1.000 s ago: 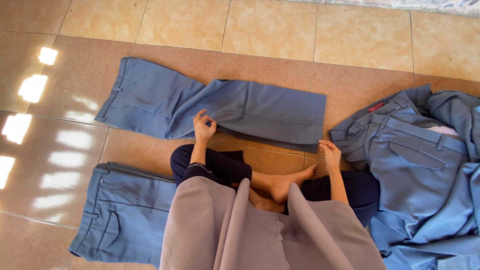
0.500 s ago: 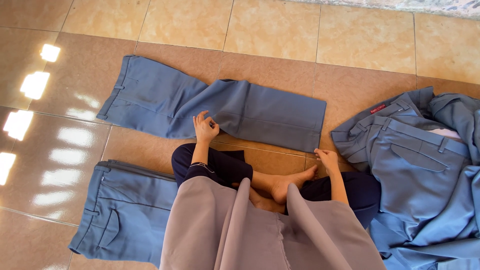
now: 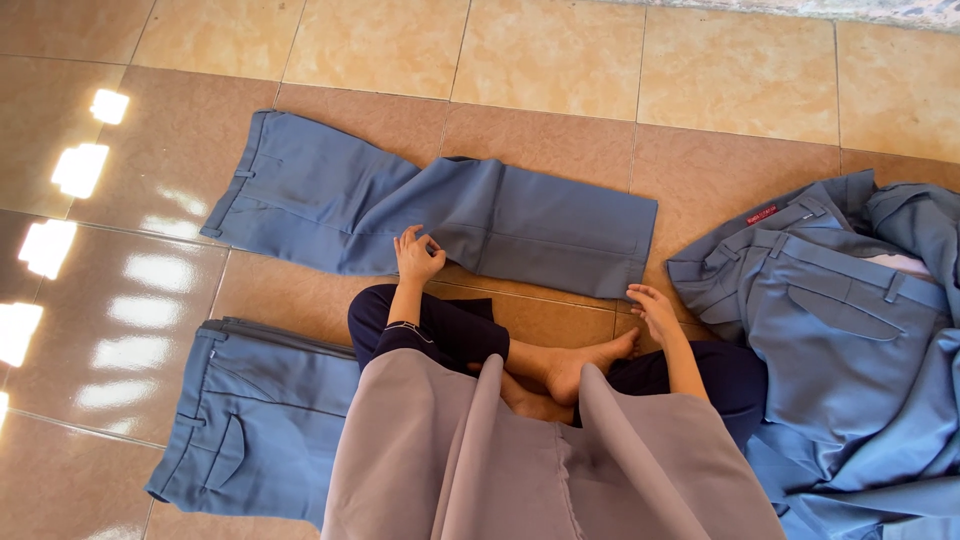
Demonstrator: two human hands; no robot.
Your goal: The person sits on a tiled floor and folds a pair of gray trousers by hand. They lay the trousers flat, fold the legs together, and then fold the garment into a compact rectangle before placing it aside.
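Fingers of the left hand (image 3: 417,257): curled, pinching the near edge of the blue trousers (image 3: 440,215) about midway along the garment. Fingers of the right hand (image 3: 652,308): loosely bent, tips resting at the hem corner of the same trousers, not visibly closed on cloth; whether they grip it cannot be told.

Item in hand: blue trousers, laid flat on the tiled floor (image 3: 560,60), waistband to the person's left, leg hems to the right, legs stacked one over the other. A fold ridge runs across near the knee, just beyond the left hand.

Adjacent items: one pair of blue trousers (image 3: 250,420) already folded, lying beside the person's left knee; a loose heap of blue trousers (image 3: 850,330) to the right, unsorted, touching the right leg. Person seated cross-legged, bare foot (image 3: 580,365) between the two arms, grey cloth draped over the lap.

Step, as judged: smoothing and aligning the flat pair before folding it across. Both hands sit on its near edge, apart.

Next move, as judged: calls for a firm hold on the hem end and a lift over toward the waistband, edges kept matched so the legs do not slide apart.
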